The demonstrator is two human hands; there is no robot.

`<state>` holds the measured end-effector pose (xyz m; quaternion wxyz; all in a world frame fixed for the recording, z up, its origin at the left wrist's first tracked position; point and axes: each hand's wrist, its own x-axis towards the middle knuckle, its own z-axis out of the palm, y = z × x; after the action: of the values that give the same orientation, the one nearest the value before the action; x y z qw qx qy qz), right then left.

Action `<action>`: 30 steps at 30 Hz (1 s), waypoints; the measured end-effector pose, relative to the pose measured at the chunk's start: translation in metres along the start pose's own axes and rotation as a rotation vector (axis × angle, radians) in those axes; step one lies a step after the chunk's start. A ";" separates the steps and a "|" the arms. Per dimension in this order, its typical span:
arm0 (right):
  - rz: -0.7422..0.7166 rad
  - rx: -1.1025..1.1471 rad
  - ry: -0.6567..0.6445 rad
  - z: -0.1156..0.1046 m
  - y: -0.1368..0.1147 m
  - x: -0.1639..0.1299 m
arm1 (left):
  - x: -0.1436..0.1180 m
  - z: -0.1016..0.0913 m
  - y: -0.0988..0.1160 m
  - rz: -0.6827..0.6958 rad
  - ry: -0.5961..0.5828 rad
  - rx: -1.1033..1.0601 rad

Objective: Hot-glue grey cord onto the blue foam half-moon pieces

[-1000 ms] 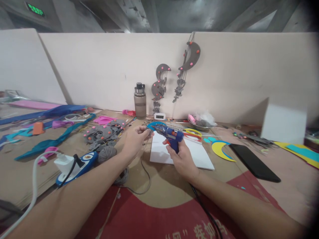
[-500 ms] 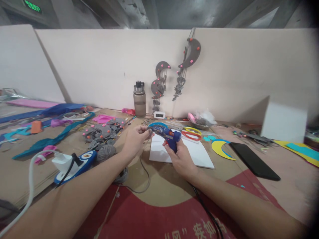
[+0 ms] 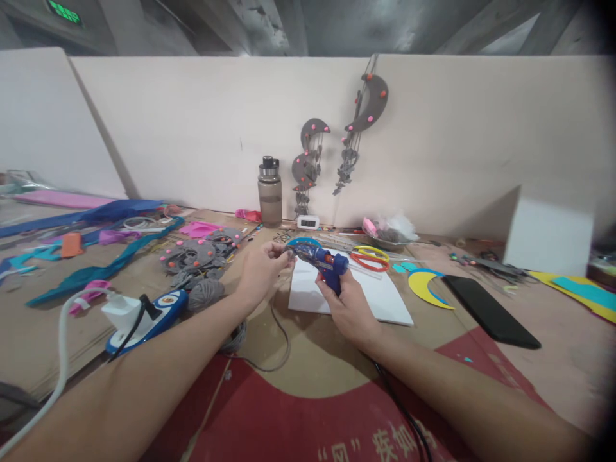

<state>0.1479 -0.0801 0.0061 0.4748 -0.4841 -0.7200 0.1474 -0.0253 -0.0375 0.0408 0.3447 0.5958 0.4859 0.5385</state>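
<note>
My right hand is wrapped round the handle of a blue hot glue gun, whose nozzle points left. My left hand is closed in a pinch right at the nozzle tip, on the end of a grey yarn strand. A small grey bit shows at the fingertips, too small to make out. The strand loops down to a ball of grey yarn beside my left forearm. Under the glue gun lies a white board, with a blue curved piece behind the nozzle.
Yellow-and-blue crescent and black phone lie to the right. Scissors rest behind the board. A power strip, grey felt pieces with pompoms and a yarn ball are left. A bottle stands at the wall.
Almost nothing differs. Both hands keep their places, with the glue gun's nozzle still at my left fingertips.
</note>
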 end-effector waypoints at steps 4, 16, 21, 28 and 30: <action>0.005 -0.004 0.000 -0.001 -0.002 0.000 | 0.001 0.000 -0.001 -0.008 -0.007 -0.043; 0.004 -0.028 -0.008 -0.002 -0.004 -0.002 | 0.002 0.002 -0.005 -0.052 -0.019 -0.149; -0.005 -0.035 0.002 -0.001 -0.002 -0.002 | 0.001 0.003 -0.003 -0.067 -0.018 -0.153; -0.016 -0.044 0.010 -0.001 -0.002 -0.002 | 0.005 0.001 -0.010 -0.034 -0.018 -0.198; -0.020 -0.043 0.014 -0.001 -0.002 -0.001 | 0.006 0.001 -0.012 -0.030 -0.027 -0.202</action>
<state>0.1473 -0.0826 0.0073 0.4707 -0.4879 -0.7246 0.1239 -0.0276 -0.0278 0.0312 0.4174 0.5580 0.4333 0.5716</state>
